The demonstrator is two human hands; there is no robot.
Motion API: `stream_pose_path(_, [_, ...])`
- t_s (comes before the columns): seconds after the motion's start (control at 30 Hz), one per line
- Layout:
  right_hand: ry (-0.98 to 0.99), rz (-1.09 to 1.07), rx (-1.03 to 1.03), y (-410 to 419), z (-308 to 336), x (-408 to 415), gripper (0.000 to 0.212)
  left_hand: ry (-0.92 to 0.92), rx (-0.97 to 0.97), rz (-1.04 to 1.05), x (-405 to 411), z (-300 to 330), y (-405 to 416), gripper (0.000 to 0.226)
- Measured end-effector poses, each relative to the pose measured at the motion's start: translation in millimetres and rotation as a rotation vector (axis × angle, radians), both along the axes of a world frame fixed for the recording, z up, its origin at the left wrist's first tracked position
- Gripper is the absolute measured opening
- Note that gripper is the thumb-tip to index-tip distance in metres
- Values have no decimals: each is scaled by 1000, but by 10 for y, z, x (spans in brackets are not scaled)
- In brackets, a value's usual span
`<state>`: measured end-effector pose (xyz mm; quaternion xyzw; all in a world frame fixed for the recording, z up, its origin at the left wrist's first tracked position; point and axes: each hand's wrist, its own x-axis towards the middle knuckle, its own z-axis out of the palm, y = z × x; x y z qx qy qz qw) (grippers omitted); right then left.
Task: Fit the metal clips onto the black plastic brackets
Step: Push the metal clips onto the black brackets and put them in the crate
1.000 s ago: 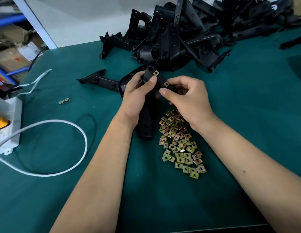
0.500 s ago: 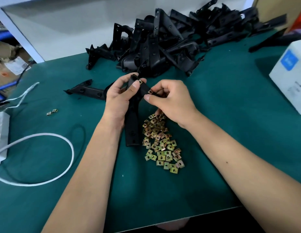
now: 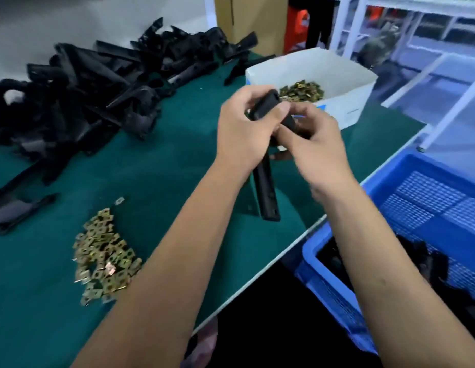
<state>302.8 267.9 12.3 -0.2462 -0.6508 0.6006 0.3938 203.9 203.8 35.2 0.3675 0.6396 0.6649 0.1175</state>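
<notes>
Both of my hands hold one black plastic bracket up above the green table, near its right edge. My left hand grips the bracket's upper part, thumb across it. My right hand curls round the other arm of the bracket; any clip under its fingers is hidden. A loose heap of brass-coloured metal clips lies on the mat at the lower left. A big pile of black brackets covers the far left of the table.
A white box with more clips stands at the table's far right corner. A blue plastic crate holding black brackets sits below the table's right edge. White racking and a cardboard box stand behind.
My view has swung to the right: the clip heap now lies at the lower left and the blue crate has come into sight. Both hands carried the bracket to the right, off the clip heap.
</notes>
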Motion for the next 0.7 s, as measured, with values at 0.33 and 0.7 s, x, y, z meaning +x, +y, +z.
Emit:
stream_pose_path(0.33, [-185, -438, -461, 881, -1153, 2141, 13, 455, -401, -517, 1659, -926, 1036, 36])
stream_pose_path(0.7, [-1225, -445, -216, 979, -2284, 2533, 29, 432, -728, -695, 1772, -1653, 898, 17])
